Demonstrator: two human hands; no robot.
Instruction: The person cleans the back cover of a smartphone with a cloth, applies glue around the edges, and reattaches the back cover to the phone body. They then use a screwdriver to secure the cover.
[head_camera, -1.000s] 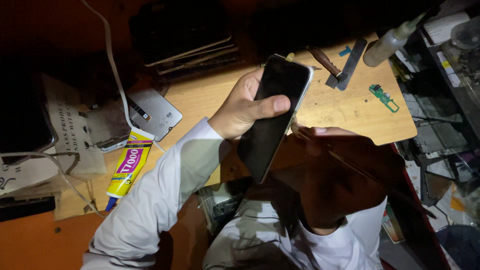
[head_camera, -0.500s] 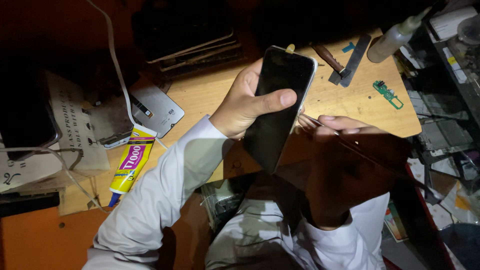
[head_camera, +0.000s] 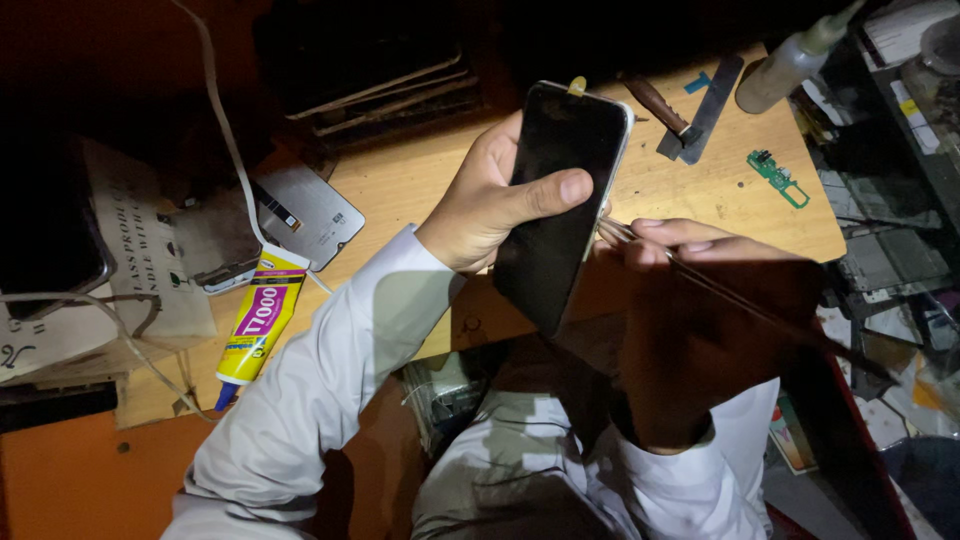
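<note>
The phone is in the middle of the frame, held up off the desk with its dark glass side facing the camera. A small yellow pick sticks out of its top edge, and thin metal tweezers touch its right edge. So the work on the edge looks begun, but the phone is still in one piece and the screen is not lifted off. It seems most of the job is left.

The left hand comes in from the lower left in a white sleeve. Its fingers are wrapped around the phone, with the thumb lying across the glass and the other fingers behind it. The phone leans a little, top end toward the upper right.

The right hand is to the right of the phone, mostly in dark shadow. Its fingers pinch the tweezers, whose tips point left at the phone's side.

On the desk at the upper right lie a flat metal scraper, a squeeze bottle and a small green circuit board. At the left lie a yellow glue tube, a grey phone back and a white cable.
</note>
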